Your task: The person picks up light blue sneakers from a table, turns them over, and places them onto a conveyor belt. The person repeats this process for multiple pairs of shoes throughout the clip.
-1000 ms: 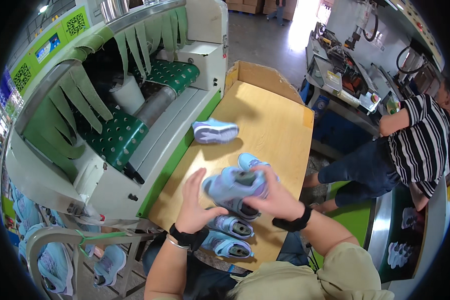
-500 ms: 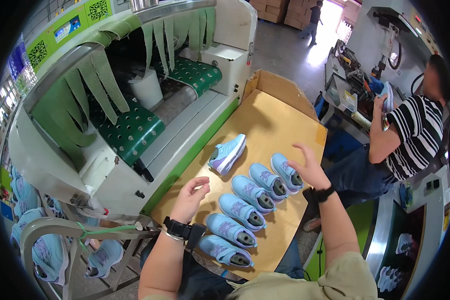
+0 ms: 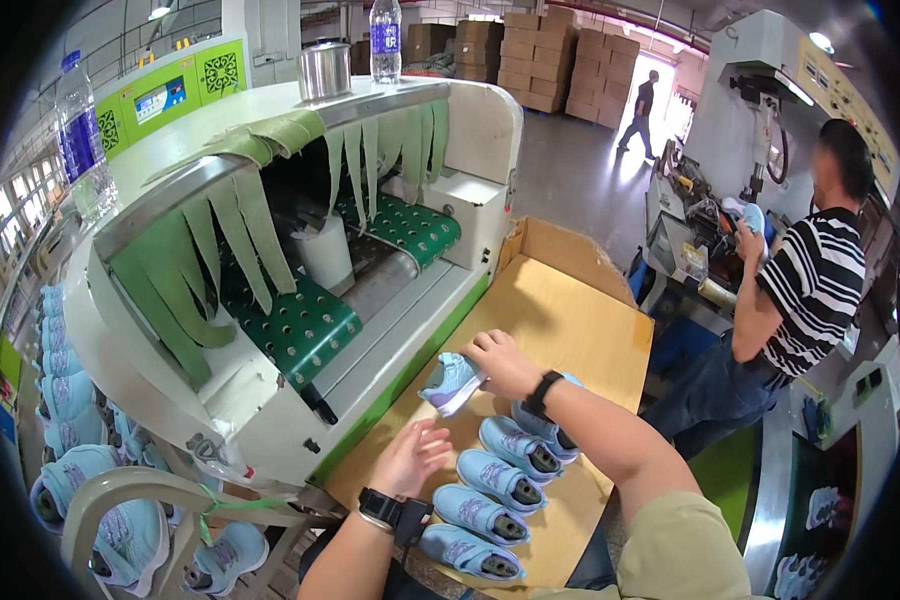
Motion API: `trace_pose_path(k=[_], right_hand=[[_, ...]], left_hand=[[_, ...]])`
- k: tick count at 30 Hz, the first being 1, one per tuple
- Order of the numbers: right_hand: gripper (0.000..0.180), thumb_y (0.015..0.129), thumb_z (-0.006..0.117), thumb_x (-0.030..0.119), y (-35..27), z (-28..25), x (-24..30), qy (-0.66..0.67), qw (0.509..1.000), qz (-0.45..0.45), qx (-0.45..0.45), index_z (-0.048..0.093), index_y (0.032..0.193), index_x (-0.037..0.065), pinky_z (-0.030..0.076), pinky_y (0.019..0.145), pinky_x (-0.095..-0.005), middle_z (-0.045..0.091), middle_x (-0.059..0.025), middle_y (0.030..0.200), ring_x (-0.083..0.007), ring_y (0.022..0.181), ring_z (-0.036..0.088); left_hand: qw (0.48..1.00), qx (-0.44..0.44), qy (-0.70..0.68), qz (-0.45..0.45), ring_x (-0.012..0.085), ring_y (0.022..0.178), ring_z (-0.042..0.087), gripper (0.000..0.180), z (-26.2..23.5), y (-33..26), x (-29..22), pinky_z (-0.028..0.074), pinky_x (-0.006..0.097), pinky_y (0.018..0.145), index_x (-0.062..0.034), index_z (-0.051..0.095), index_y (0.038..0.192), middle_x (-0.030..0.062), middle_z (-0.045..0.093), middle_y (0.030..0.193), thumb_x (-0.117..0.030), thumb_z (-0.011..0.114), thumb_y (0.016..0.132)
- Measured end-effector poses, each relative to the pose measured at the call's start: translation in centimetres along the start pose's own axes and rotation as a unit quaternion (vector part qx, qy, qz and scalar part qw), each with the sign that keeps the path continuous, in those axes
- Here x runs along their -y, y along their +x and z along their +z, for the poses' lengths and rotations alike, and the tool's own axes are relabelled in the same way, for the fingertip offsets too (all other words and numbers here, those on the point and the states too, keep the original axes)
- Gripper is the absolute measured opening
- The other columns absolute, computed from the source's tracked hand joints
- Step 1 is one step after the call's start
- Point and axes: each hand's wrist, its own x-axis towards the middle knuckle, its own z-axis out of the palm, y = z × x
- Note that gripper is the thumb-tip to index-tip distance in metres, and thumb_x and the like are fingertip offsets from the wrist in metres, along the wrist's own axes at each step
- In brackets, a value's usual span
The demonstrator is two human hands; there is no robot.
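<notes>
My right hand (image 3: 502,362) grips a light blue shoe (image 3: 451,382), tilted on its side, just above the cardboard-topped table (image 3: 580,320), near the green edge of the conveyor machine. My left hand (image 3: 411,457) hovers open below it, fingers spread, holding nothing. Several more light blue shoes lie in a row on the cardboard to the right of my left hand: one (image 3: 515,447), one (image 3: 481,511), and the nearest one (image 3: 468,552).
A conveyor machine with a green perforated belt (image 3: 290,325) and hanging green strips stands at left. Racks of blue shoes (image 3: 120,530) are at lower left. A person in a striped shirt (image 3: 805,290) works at a machine on the right. Cardboard boxes (image 3: 540,45) are stacked far back.
My right hand has reached left across the row and taken hold of the single shoe lying near the conveyor. My left hand has risen slightly. The camera view has tilted up.
</notes>
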Motion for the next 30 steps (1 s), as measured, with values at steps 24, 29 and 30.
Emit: trace_pose_path(k=[24, 29, 30], right_hand=[[0.079, 0.079, 0.074, 0.008, -21.3, -1.4, -5.6, 0.253, 0.88, 0.391, -0.095, 0.032, 0.145, 0.006, 0.05, 0.097, -0.0401, 0.056, -0.0231, 0.128, -0.0331, 0.115, 0.061], [0.07, 0.084, 0.067, 0.004, -6.5, -10.1, -2.2, 0.331, 0.885, 0.167, -0.282, 0.035, 0.146, 0.008, 0.045, 0.101, -0.0363, 0.055, -0.0174, 0.131, -0.0262, 0.121, 0.056], [0.068, 0.085, 0.066, 0.003, -2.5, -11.9, -1.0, 0.275, 0.898, 0.077, -0.334, 0.037, 0.146, 0.007, 0.043, 0.105, -0.036, 0.054, -0.0164, 0.134, -0.0258, 0.126, 0.053]], left_hand=[[0.918, 0.153, -0.218, 0.294, 0.0304, 0.133, 0.05, 0.057, 0.7, -1.1, -11.4, 0.048, 0.041, 0.105, -0.0013, 0.033, 0.149, 0.0184, 0.04, 0.153, -0.035, 0.046, 0.105], [0.942, 0.135, -0.137, 0.276, 0.0292, 0.132, 0.052, 0.053, 0.0, -2.0, -10.7, 0.048, 0.042, 0.106, -0.0037, 0.034, 0.15, 0.0168, 0.042, 0.152, -0.035, 0.04, 0.107], [0.947, 0.137, -0.133, 0.26, 0.0291, 0.132, 0.052, 0.053, -0.1, -2.2, -10.3, 0.047, 0.043, 0.106, -0.0045, 0.035, 0.15, 0.0166, 0.042, 0.153, -0.036, 0.04, 0.107]])
